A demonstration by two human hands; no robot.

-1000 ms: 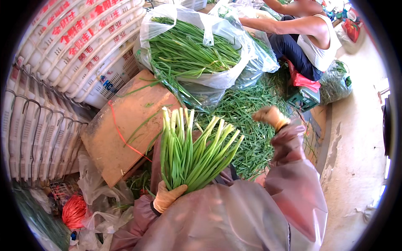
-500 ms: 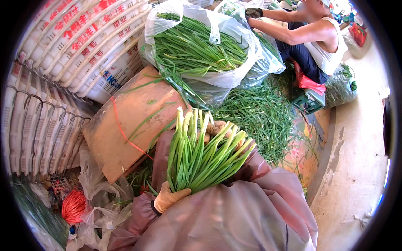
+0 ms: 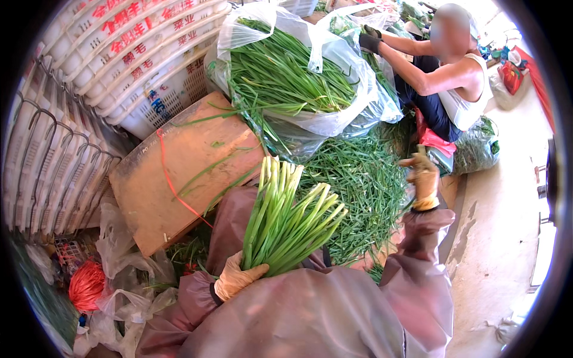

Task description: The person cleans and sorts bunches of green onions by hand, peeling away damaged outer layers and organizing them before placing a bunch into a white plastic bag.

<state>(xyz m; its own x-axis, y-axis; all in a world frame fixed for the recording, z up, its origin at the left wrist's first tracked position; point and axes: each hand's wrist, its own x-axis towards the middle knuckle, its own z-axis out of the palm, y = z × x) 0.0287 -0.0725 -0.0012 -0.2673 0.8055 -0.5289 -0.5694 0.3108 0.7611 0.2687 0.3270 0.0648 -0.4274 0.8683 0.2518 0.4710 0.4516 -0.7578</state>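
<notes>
My left hand (image 3: 239, 278), in a tan glove, is closed round the lower, leafy part of a bunch of garlic chives (image 3: 286, 224). The pale cut ends point up and away from me, fanned into two clumps. Out to the right, my right hand (image 3: 422, 176), also gloved, is raised with its fingers apart. It looks slightly blurred, and I see nothing held in it. It hovers beside a heap of loose green leaves (image 3: 358, 185) on the ground. Beyond the bunch stands an open clear plastic bag (image 3: 334, 122) full of long chives (image 3: 286, 68).
A brown board (image 3: 191, 173) with a red string (image 3: 169, 173) lies left of the bunch. White plastic baskets (image 3: 131, 59) are stacked behind it. Red twine (image 3: 89, 285) and crumpled bags (image 3: 134, 298) lie lower left. A co-worker (image 3: 459, 83) in dark gloves sits far right.
My right hand has left the cut ends of the bunch and swung out to the right. The bunch, still in my left hand, has its two clumps closer together.
</notes>
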